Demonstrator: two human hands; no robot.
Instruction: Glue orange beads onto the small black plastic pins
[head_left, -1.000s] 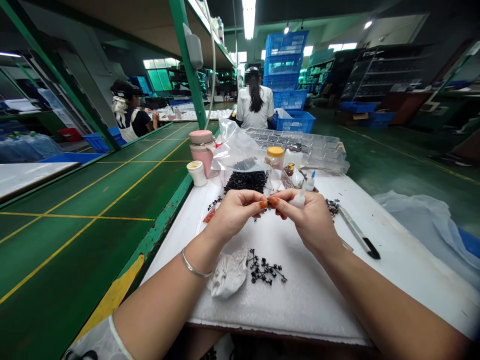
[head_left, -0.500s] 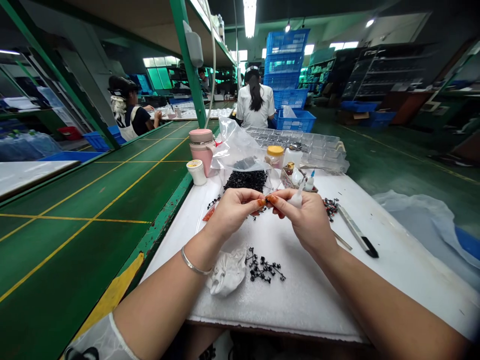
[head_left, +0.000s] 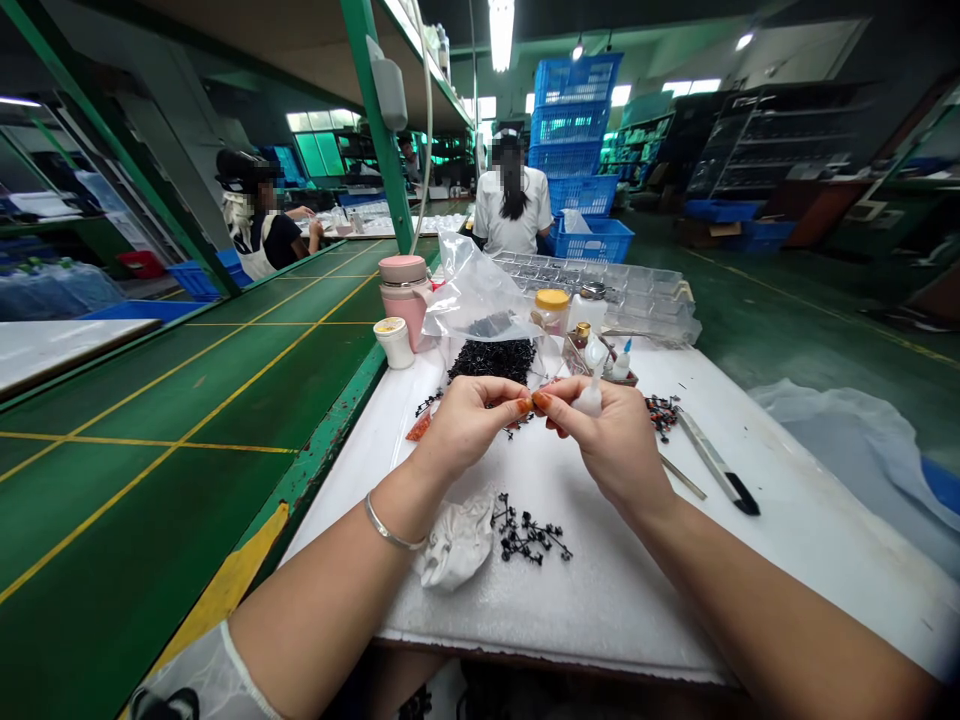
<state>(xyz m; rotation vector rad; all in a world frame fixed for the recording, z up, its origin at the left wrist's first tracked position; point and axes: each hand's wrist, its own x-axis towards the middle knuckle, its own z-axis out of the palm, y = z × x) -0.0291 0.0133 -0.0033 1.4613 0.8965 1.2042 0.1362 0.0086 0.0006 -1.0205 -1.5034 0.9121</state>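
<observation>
My left hand (head_left: 480, 420) and my right hand (head_left: 615, 430) meet fingertip to fingertip above the white work surface (head_left: 622, 590). Between the pinched fingertips is a tiny dark part, mostly hidden by the fingers. A small white squeeze bottle (head_left: 589, 402) with a narrow spout is tucked in my right hand, spout up. Behind the hands lies a heap of small black plastic parts (head_left: 491, 360). Nearer to me, a cluster of black branched parts (head_left: 531, 535) rests beside a crumpled white cloth (head_left: 457, 540). Black and red pieces (head_left: 663, 415) lie right of my right hand.
A utility knife (head_left: 716, 465) and a thin metal strip (head_left: 682, 476) lie at right. Behind stand a pink tumbler (head_left: 405, 305), a white tub (head_left: 394, 345), a yellow-lidded jar (head_left: 552, 312) and clear compartment trays (head_left: 637, 290). A green conveyor (head_left: 187, 400) runs along the left. Co-workers sit farther off.
Both hands stay nearly still, fingertips together. The squeeze bottle in my right hand has tilted slightly more upright, and the dark part between the fingertips shows less.
</observation>
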